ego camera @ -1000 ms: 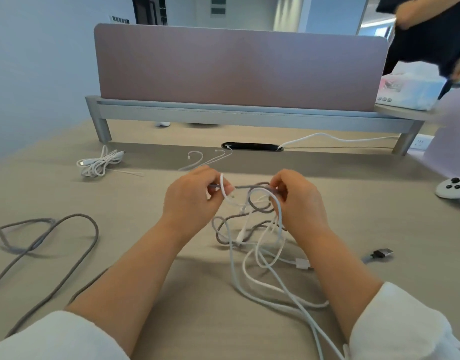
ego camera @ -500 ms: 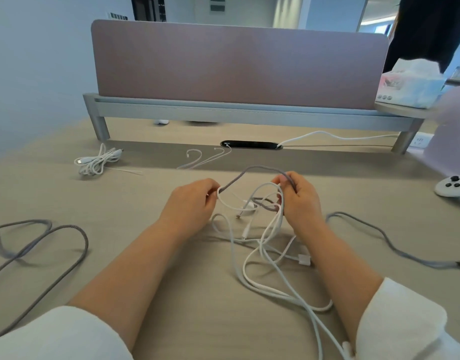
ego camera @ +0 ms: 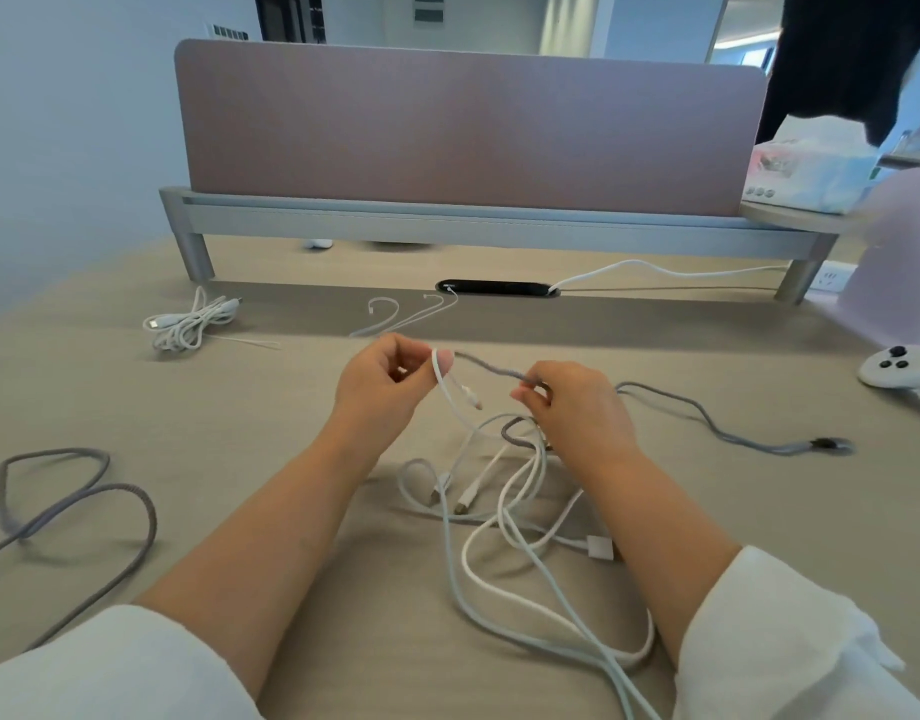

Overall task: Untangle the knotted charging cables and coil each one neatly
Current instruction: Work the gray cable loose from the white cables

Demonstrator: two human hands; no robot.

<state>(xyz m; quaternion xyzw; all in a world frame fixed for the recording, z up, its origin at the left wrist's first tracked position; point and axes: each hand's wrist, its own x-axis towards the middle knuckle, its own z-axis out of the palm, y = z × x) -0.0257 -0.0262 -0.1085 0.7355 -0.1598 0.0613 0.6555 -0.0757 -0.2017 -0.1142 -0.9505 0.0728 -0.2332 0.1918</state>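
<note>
Both hands hover above a pale wood-grain desk (ego camera: 239,407), forearms bare below pushed-up white sleeves. The left hand (ego camera: 382,379) curls loosely, thumb and forefinger pinching a smooth strand of the white cables (ego camera: 504,511). The right hand (ego camera: 577,407) pinches the grey braided cable (ego camera: 491,367), which stretches taut between the two hands and trails right to a dark plug lying on the desk. The white cables sprawl in tangled loops between the forearms, several plugs showing. A mauve fabric divider panel (ego camera: 468,127) on a metal rail closes off the back. A bundled white cord (ego camera: 190,324) lies far left, grey braided loops (ego camera: 83,501) lie nearer left, and a white game controller (ego camera: 897,371) sits far right.
</note>
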